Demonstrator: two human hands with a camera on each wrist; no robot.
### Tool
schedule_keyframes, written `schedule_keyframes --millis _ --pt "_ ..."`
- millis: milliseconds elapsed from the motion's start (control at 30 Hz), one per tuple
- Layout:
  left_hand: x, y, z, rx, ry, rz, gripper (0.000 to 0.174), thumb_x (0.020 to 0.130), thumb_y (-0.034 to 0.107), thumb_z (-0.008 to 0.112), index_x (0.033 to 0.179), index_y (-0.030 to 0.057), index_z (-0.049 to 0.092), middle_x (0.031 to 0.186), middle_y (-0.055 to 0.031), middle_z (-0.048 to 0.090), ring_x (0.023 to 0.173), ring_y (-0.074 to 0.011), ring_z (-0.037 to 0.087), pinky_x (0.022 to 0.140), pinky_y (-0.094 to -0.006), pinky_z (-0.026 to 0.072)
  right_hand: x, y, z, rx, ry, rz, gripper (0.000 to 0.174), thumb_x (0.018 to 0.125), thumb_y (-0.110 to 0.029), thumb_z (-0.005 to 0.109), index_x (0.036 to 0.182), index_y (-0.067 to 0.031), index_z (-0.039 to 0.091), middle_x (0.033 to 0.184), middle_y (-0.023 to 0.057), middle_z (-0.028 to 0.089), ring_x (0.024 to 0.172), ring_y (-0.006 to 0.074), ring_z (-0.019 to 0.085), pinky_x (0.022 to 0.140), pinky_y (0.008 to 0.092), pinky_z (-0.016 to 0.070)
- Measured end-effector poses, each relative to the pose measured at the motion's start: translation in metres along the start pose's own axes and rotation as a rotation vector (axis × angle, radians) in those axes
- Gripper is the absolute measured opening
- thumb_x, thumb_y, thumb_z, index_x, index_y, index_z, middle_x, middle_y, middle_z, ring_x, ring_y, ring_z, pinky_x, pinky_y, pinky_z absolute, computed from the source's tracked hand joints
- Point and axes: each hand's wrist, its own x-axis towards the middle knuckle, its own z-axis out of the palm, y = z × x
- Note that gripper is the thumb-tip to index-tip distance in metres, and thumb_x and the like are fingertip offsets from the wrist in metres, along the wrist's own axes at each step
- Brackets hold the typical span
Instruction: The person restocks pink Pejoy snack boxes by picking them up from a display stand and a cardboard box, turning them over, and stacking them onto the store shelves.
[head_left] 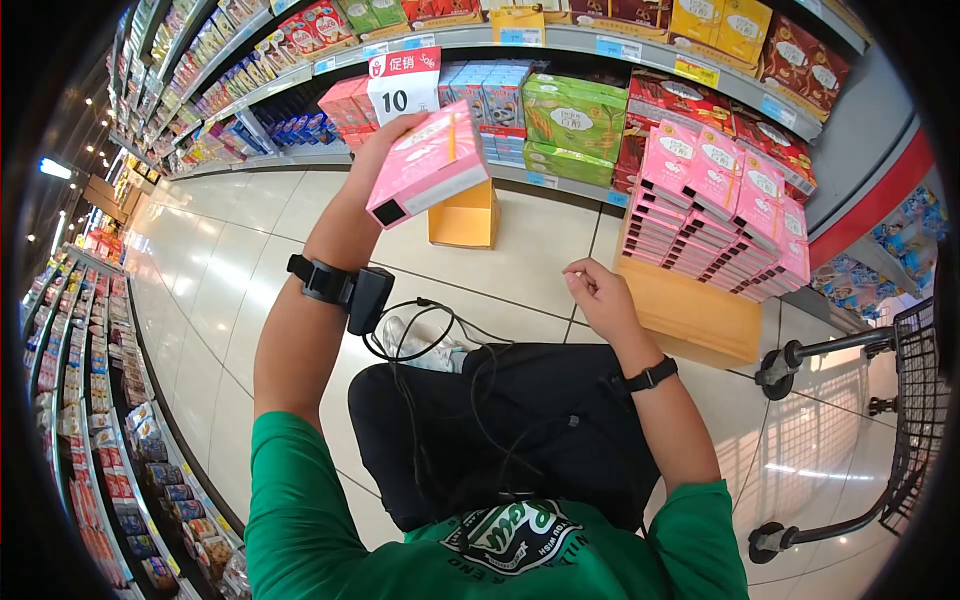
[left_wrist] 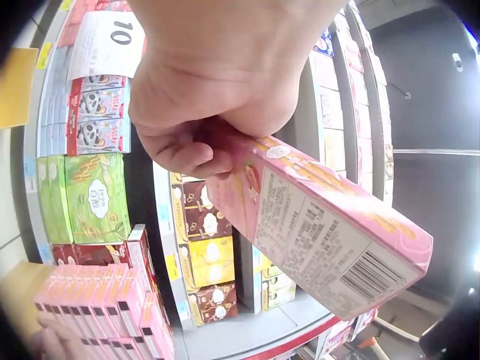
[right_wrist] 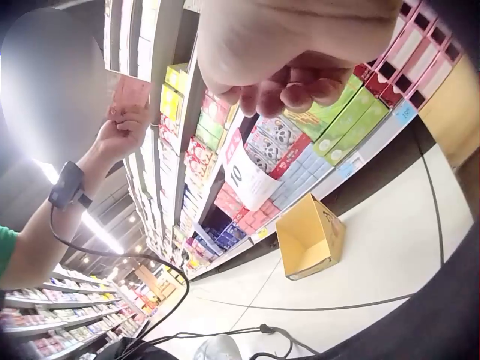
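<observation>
My left hand (head_left: 382, 146) holds a pink box of biscuit sticks (head_left: 430, 165) up in front of the shelves, gripping one end. The left wrist view shows the box's side (left_wrist: 322, 232), with its printed text and barcode, pointing away from the curled fingers. My right hand (head_left: 604, 300) hangs over the floor, left of a stack of similar pink boxes (head_left: 690, 235), its fingers loosely curled around nothing. That stack rests on a yellow carton (head_left: 690, 320). Seen from the right wrist, the right hand's fingers (right_wrist: 271, 99) are bent and bare.
An open yellow carton (head_left: 464, 222) stands on the tiled floor before the shelf. Green boxes (head_left: 572, 120) and a "10" price sign (head_left: 404, 84) are on the lower shelf. A shopping cart (head_left: 915, 400) is at the right. A black cable (head_left: 450, 315) hangs over my lap.
</observation>
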Motion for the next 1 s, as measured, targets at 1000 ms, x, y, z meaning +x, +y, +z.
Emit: schedule_keyframes --millis 1000 --pt "0.082 -0.136 0.154 0.209 -0.208 0.007 0.045 0.093 0.039 0.055 0.124 0.0058 0.053 0.101 -0.0067 0.065 0.082 -0.0158 0.065 0.067 -0.0306 0.0514 0.055 -0.039 -0.076 0.384 0.61 -0.25 0.036 0.09 -0.014 0.066 0.123 -0.0047 0.057 0.079 0.0048 0.06 0.06 0.0077 0.054 0.056 0.0243 0.045"
